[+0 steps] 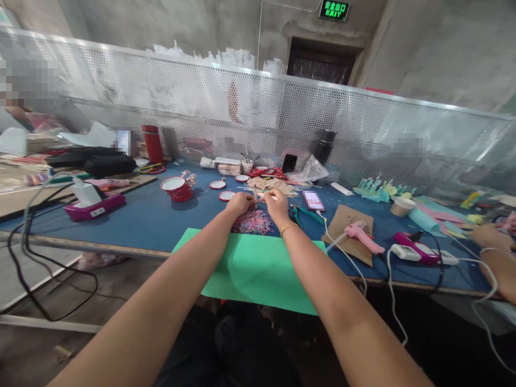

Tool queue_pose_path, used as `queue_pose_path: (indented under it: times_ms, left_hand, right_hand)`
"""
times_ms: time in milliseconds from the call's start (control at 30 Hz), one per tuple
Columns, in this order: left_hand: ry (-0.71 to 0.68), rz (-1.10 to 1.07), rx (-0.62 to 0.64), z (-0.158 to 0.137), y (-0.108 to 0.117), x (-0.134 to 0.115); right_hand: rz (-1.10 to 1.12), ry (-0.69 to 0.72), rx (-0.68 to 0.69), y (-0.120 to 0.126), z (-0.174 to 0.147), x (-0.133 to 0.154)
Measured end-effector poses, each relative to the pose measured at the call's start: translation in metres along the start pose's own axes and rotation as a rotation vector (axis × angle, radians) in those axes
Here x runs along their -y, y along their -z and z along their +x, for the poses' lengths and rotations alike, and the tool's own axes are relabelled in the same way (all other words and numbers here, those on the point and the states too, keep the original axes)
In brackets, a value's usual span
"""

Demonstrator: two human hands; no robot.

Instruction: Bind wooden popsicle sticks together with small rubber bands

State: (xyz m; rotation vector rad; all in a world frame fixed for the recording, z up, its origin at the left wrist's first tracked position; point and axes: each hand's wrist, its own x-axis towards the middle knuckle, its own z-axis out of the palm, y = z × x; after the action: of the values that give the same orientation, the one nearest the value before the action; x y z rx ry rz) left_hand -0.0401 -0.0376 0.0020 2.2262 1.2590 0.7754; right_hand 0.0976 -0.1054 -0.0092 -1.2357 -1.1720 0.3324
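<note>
Currently, both hands work at the middle of the table (141,231), fingertips close together. The left hand (241,204) is bent, its fingers drawn in at the foot of a thin upright stick (255,194), which it appears to pinch. The right hand (277,207) is curled, thumb and fingers together on a slim pale piece (264,197) aimed at the stick; its kind is too small to tell. Both items stand just above a pile of bands (258,222), tangled and too many to count.

The near table edge passes under a green sheet (262,269), which overhangs toward the person below both forearms. Blue tabletop shows between the left hand and the red tub (177,189), well apart to the left. On the right, room is tighter: phone (313,200) and pliers (308,216) lie near the right hand, with a pink glue gun (365,236) on cardboard (338,220) beyond. A mesh screen (209,97) bounds the far side.

Count: one tub; one glue gun; one pliers; one cup (402,206), far right; two flasks, red (152,145) and black (324,146); two purple power strips, left (94,207) and right (428,250); at least three discs (218,185), left of and beyond the hands. Loose sticks (276,187) form one uncounted heap just beyond them. Another person's hand (492,236) is at far right.
</note>
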Motion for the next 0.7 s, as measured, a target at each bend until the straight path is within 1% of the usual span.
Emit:
queue_pose_path:
  times_ms: [100, 267, 433, 600, 700]
  left_hand:
    - [-0.005, -0.003, -0.006, -0.0002, 0.0003, -0.0006]
    - [0.009, 0.002, -0.013, -0.0013, 0.0013, -0.0029]
    - [0.005, 0.008, -0.021, -0.0028, 0.0023, -0.0054]
    - [0.012, -0.001, -0.007, -0.0014, 0.0017, -0.0037]
    - [-0.001, -0.002, -0.017, -0.0006, 0.001, -0.0027]
  right_hand:
    - [-0.021, 0.034, 0.025, -0.0009, 0.0003, -0.0012]
    - [0.005, -0.017, -0.015, -0.0016, 0.0018, -0.0038]
    - [-0.009, 0.038, 0.021, -0.0015, 0.0014, -0.0028]
    - [-0.006, -0.022, -0.017, -0.0006, 0.0015, -0.0019]
    - [-0.017, 0.022, 0.007, -0.0013, 0.0017, -0.0028]
